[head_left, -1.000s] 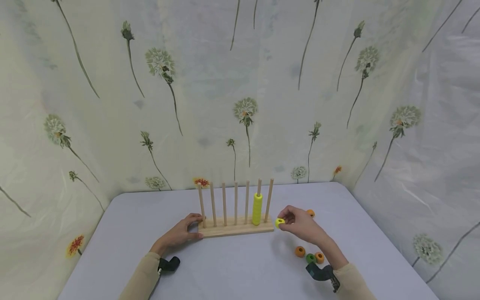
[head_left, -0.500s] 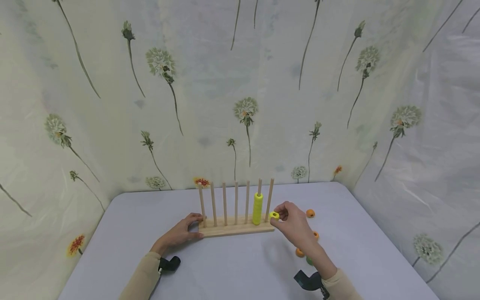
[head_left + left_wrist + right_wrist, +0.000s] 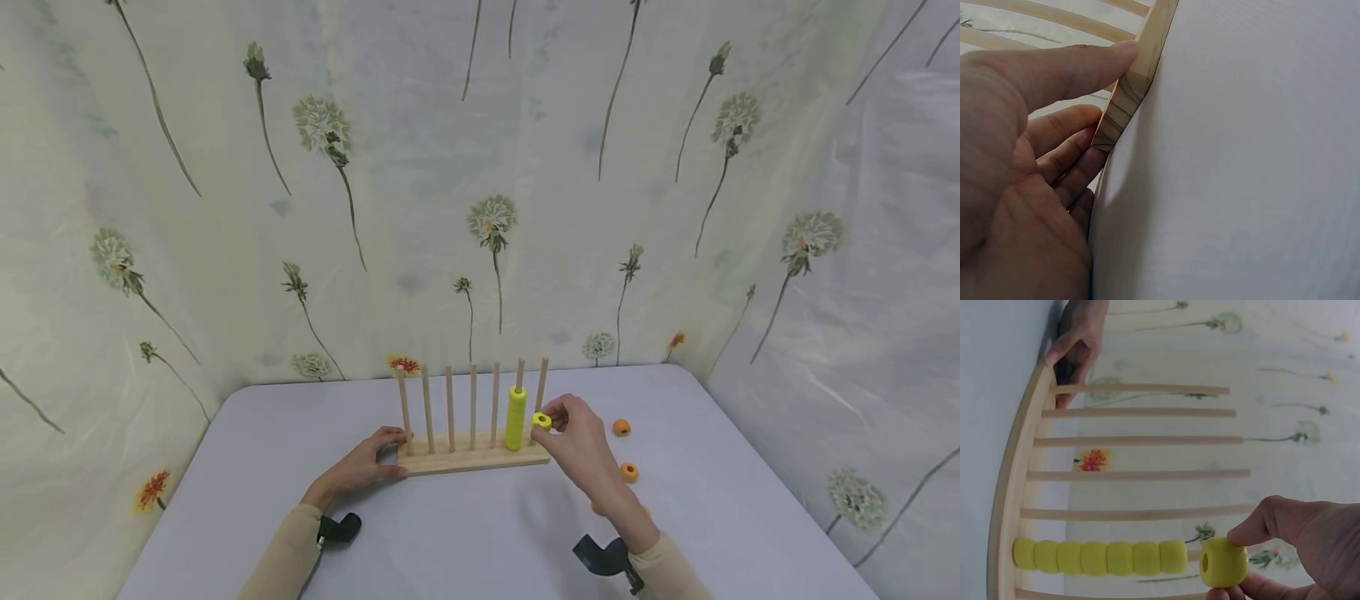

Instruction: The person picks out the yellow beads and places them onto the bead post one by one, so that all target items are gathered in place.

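Note:
A wooden peg rack (image 3: pixel 472 461) with a row of upright pegs stands on the table. My left hand (image 3: pixel 352 467) grips its left end, thumb on the near side and fingers behind, as the left wrist view shows close up on the wooden base (image 3: pixel 1124 103). Several yellow beads (image 3: pixel 1107 557) are stacked on the second peg from the right; the other pegs carry none. Between thumb and fingers my right hand (image 3: pixel 583 446) pinches one more yellow bead (image 3: pixel 541 421), its hole visible. The held bead overlaps the rightmost peg in the head view.
To the right of the rack lie loose orange beads: one at the back (image 3: pixel 621 427), another nearer orange bead (image 3: pixel 629 472), and more partly hidden by my right forearm. A white cloth covers the table (image 3: pixel 450 542); a flower-print curtain (image 3: pixel 405 208) hangs behind it.
My right hand has carried the yellow bead leftward and slightly up, to the rack's right pegs. A green bead has become hidden behind my right forearm. My left hand stays in place.

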Demonstrator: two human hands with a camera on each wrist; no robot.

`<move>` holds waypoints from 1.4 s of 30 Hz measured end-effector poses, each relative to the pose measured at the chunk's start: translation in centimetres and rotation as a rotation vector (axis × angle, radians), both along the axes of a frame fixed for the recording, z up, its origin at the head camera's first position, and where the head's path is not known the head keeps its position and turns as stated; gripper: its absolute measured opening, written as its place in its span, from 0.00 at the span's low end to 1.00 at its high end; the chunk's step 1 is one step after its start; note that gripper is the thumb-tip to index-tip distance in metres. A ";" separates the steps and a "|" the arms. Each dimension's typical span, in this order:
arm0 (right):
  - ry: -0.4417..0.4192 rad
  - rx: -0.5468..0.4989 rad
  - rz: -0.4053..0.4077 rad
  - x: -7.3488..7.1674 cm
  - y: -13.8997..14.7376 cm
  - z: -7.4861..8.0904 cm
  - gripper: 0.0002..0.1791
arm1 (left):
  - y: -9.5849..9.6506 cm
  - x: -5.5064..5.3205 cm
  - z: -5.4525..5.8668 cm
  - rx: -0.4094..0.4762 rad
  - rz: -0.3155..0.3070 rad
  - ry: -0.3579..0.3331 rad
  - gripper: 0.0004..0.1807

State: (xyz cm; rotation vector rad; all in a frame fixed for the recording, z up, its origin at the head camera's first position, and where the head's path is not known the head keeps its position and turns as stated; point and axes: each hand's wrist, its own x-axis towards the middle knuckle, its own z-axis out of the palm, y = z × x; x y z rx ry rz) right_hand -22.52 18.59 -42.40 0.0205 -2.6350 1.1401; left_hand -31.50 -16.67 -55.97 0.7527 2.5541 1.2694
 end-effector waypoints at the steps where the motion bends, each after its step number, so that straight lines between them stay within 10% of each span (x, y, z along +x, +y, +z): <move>1: 0.003 -0.006 -0.002 0.0 -0.1 0.2 0.16 | 0.0 0.0 0.0 0.001 0.001 0.000 0.34; 42: 0.190 -0.098 -0.086 -3.9 -3.1 6.0 0.17 | 0.0 0.2 0.3 0.021 0.027 -0.045 0.37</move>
